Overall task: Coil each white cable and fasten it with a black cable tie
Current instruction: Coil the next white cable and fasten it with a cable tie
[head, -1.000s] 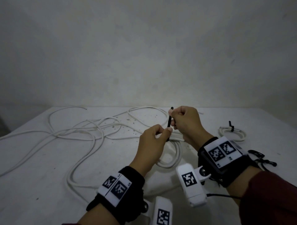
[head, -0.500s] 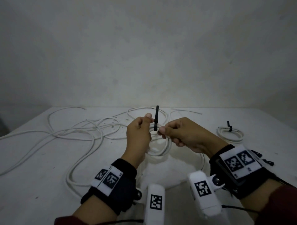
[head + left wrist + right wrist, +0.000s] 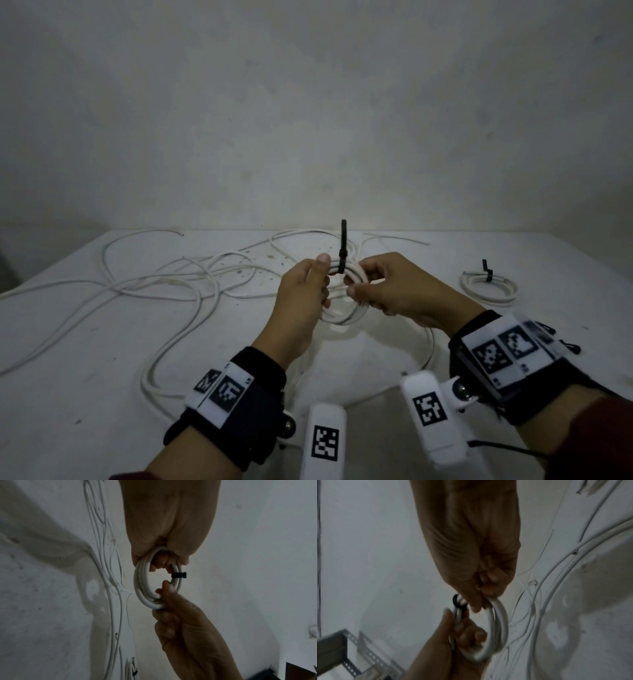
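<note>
A small coil of white cable (image 3: pixel 346 317) (image 3: pixel 142 585) (image 3: pixel 498 626) is held above the table between both hands. A black cable tie (image 3: pixel 343 251) (image 3: pixel 178 575) (image 3: pixel 457 601) is wrapped round the top of the coil, and its free tail stands straight up. My left hand (image 3: pixel 305 291) (image 3: pixel 164 555) grips the coil's left side, fingers curled through the loop. My right hand (image 3: pixel 394 287) (image 3: pixel 481 588) pinches the coil's right side with thumb and fingers.
Long loose white cables (image 3: pixel 164 277) sprawl over the left and back of the white table (image 3: pixel 68 377). A finished coil with a black tie (image 3: pixel 488 286) lies at the right. More black ties (image 3: pixel 565 346) lie behind my right wrist. A wall rises behind the table.
The tie went from being pulled between my fingers to sitting closed round the coil. Both hands shifted from the tie onto the coil and lifted it slightly toward me.
</note>
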